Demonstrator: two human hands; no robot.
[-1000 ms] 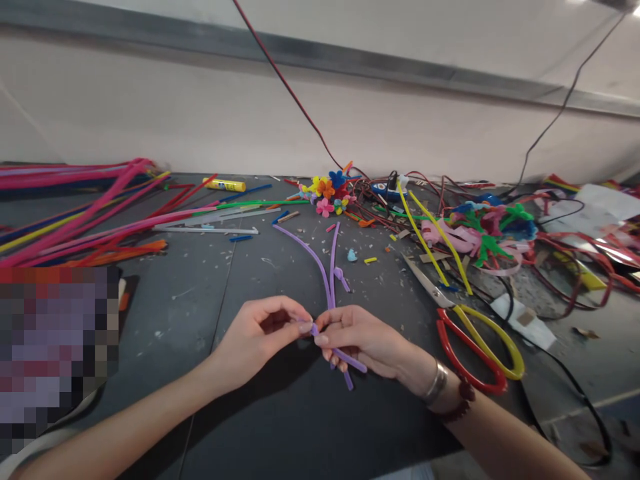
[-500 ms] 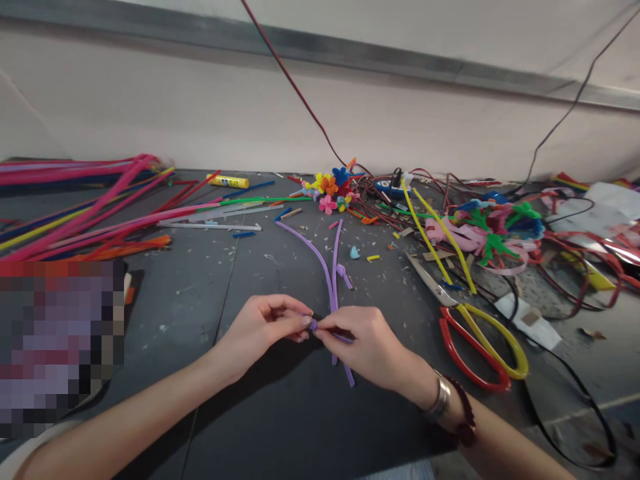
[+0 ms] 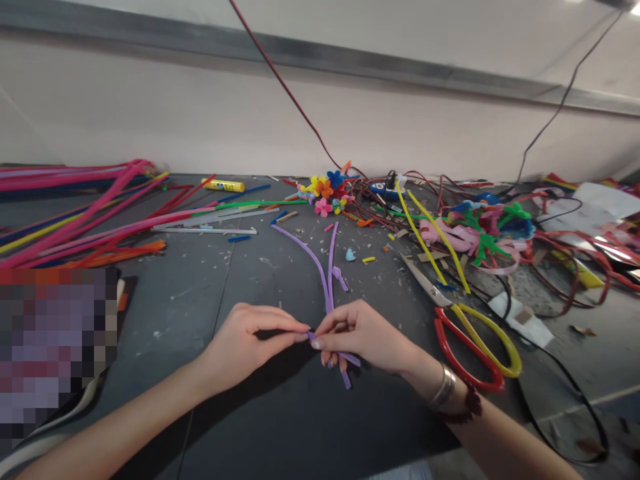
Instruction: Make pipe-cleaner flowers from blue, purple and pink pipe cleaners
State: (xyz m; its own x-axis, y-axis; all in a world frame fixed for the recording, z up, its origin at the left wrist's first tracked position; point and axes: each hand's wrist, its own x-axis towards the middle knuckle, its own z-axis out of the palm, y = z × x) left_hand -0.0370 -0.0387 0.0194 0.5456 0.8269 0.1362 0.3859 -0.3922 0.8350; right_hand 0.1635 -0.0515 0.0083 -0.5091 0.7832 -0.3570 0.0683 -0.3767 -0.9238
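Between my two hands is a short purple pipe cleaner [image 3: 353, 360] with a small coiled end at my fingertips. My left hand [image 3: 245, 347] pinches the tip of that coil between thumb and forefinger. From the other side, my right hand [image 3: 365, 337] grips it with thumb and fingers, and its straight tail sticks out below the palm. Two long purple pipe cleaners [image 3: 314, 257] lie on the table, passing under my right hand. Just beyond it rests a small knotted purple piece [image 3: 339, 275].
Scissors [image 3: 450, 310] with red and yellow handles lie at the right. Behind are pipe-cleaner flowers [image 3: 325, 190], a yellow glue stick [image 3: 223, 185] and tangled cables. Bundles of coloured pipe cleaners [image 3: 100, 210] spread across the left, above a blurred-out object [image 3: 55, 353].
My left fingers have straightened, now touching only the tip of the coil. My right fingers have curled further around the piece. The view has shifted slightly.
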